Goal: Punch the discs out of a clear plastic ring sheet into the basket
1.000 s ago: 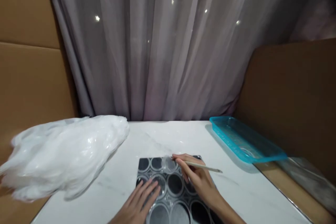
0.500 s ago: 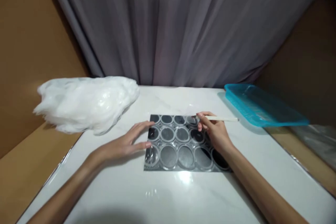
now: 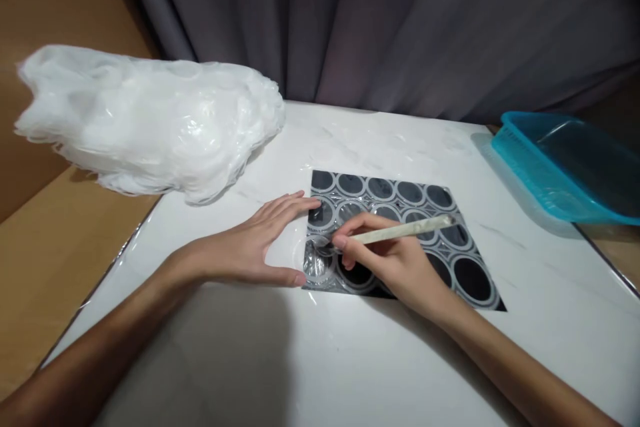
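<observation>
A dark sheet [image 3: 383, 207] printed with rows of grey-ringed circles lies flat on the white table. My left hand [image 3: 250, 243] rests at its left side, fingers stretched and thumb apart, with fingertips touching the sheet's left edge. In my right hand [image 3: 387, 257] is a slim white pen-like stick [image 3: 405, 230], gripped near its lower end between thumb and fingers. The stick's back end points up and right. Its working tip is small and dark, near the circles at the lower left of the sheet, and I cannot make out its kind.
A big bundle of thin white translucent plastic [image 3: 165, 123] lies at the back left of the table [image 3: 345, 360]. A translucent blue tray [image 3: 530, 193] stands at the right edge. A grey curtain [image 3: 350, 27] hangs behind, and brown cardboard [image 3: 55, 0] stands at the left.
My right hand has moved with the stick from the sheet's upper right to its lower left. The camera view has shifted closer and tilted. My left hand stays at the sheet's left edge.
</observation>
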Tool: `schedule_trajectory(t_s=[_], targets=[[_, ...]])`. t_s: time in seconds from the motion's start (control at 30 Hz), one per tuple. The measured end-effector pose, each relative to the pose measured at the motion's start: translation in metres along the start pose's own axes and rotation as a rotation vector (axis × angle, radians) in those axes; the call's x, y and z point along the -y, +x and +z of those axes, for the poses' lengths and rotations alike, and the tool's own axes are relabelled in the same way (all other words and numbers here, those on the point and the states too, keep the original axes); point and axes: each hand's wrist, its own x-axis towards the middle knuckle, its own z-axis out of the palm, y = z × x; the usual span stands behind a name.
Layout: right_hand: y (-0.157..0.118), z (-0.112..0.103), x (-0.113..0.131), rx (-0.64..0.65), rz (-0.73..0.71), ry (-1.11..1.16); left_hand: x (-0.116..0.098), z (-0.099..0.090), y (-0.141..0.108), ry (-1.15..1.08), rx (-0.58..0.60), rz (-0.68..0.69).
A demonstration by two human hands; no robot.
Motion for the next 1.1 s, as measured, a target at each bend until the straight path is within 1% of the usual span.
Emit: schedule_trajectory(t_s=[0.1,0.2,0.3,0.4,0.57,0.67,0.83,0.9,0.97,1.03,1.1], targets=[[-0.002,0.007,-0.007,0.074,-0.002,-0.041,0.006,0.006,0.002,0.07,0.02,0.005],[-0.002,0.009,-0.012,0.136,-0.04,-0.103,0.008,0.009,0.003,0.115,0.02,0.034],[0.0,0.008,-0.014,0.181,-0.062,-0.142,0.006,0.01,0.003,0.13,0.015,0.03],[0.002,0.008,-0.014,0.197,-0.049,-0.144,0.004,0.011,0.003,0.129,-0.003,0.02],[0.004,0.007,-0.016,0.212,-0.026,-0.134,0.003,0.015,0.006,0.142,-0.049,0.049],[0.003,0.007,-0.017,0.213,-0.026,-0.13,0.003,0.016,0.007,0.152,-0.058,0.049],[0.001,0.004,-0.017,0.231,-0.064,-0.165,0.002,0.018,0.007,0.178,-0.07,0.046],[0.0,0.004,-0.016,0.245,-0.106,-0.206,0.003,0.02,0.007,0.191,-0.077,0.049],[-0.002,0.004,-0.016,0.254,-0.177,-0.264,0.003,0.022,0.008,0.217,-0.09,0.057],[-0.005,0.005,-0.015,0.261,-0.306,-0.349,0.003,0.025,0.008,0.25,-0.109,0.072],[-0.011,0.007,-0.014,0.273,-0.492,-0.497,0.002,0.027,0.008,0.28,-0.125,0.089]])
